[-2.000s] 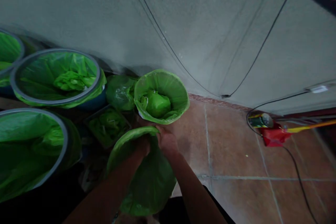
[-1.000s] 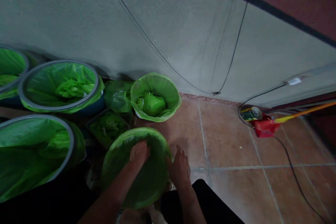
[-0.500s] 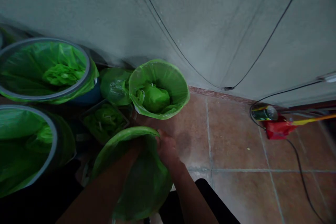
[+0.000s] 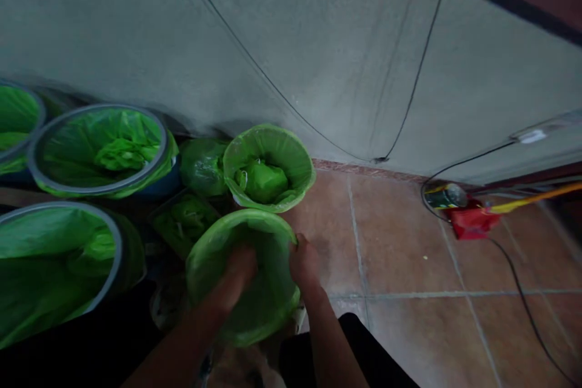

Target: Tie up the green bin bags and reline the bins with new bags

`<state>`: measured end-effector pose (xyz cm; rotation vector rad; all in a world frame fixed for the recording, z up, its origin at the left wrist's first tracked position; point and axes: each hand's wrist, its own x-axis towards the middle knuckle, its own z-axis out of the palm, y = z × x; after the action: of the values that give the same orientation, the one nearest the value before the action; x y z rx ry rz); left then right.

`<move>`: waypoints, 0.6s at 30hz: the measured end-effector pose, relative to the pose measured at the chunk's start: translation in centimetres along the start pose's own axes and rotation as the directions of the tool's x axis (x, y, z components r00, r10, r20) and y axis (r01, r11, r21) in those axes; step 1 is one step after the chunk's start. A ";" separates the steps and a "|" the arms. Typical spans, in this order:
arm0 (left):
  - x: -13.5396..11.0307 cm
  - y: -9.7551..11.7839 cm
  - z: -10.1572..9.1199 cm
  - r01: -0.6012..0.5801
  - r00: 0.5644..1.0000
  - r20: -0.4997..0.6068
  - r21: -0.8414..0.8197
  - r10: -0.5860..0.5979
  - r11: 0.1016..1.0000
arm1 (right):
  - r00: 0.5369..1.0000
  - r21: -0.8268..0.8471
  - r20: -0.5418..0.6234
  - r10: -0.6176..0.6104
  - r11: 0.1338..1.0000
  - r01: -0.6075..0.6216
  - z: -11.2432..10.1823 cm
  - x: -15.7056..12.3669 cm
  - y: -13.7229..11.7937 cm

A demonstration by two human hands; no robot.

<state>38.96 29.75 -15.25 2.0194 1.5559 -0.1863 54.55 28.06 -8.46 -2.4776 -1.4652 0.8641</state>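
Note:
A small bin lined with a green plastic bag (image 4: 207, 245) stands upright before me, between my knees. My right hand (image 4: 304, 259) is closed on its right rim, pinching the bag's folded edge there. My left hand (image 4: 243, 262) reaches down inside the lined bin; its fingers are dark and blurred, so I cannot make out whether they hold anything. Just beyond, near the wall, is another green-lined bin (image 4: 297, 160) with a bunched green bag (image 4: 267, 183) in it.
Large grey-rimmed bins (image 4: 97, 187) with green liners stand at the left. Between them and me are a filled green bag (image 4: 203, 165) and a crate of green bags (image 4: 184, 221). Rightward lie a red dustpan (image 4: 470, 221), a can (image 4: 446, 196) and a black cable (image 4: 518, 282).
My left hand shows more plainly inside the bin, whose rim now looks rounder and more open. My right hand stays on the rim. The view has shifted, showing more bins at left.

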 end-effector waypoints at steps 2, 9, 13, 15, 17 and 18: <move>-2.4 0.4 -2.1 0.011 0.999 -0.032 0.032 -0.010 0.999 | 0.997 0.023 -0.056 0.054 0.998 -0.052 -0.3 -1.4 1.0; -7.8 -1.7 -10.3 0.192 0.888 -0.423 -0.021 -0.183 0.981 | 0.972 0.055 -0.204 -0.113 0.990 0.127 0.4 -6.5 -1.6; -7.4 -3.3 -13.1 0.267 0.938 -0.242 0.043 -0.249 0.963 | 0.965 0.099 0.094 -0.245 0.967 0.236 3.6 -6.1 -4.9; -6.8 -3.8 -13.9 0.251 0.962 -0.127 0.080 -0.240 0.965 | 0.968 0.119 0.118 -0.221 0.971 0.208 5.3 -4.9 -6.1; -6.1 -4.4 -14.4 0.233 0.973 -0.019 0.097 -0.232 0.968 | 0.975 0.139 0.089 -0.206 0.971 0.192 6.8 -3.4 -7.1; -5.7 -4.7 -14.5 0.227 0.972 0.034 0.096 -0.231 0.969 | 0.973 0.138 0.069 -0.222 0.968 0.211 7.5 -2.6 -7.6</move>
<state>29.50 33.17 -2.40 1.8853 1.7793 -0.3962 43.78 28.53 -10.57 -2.1636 -1.6142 0.9954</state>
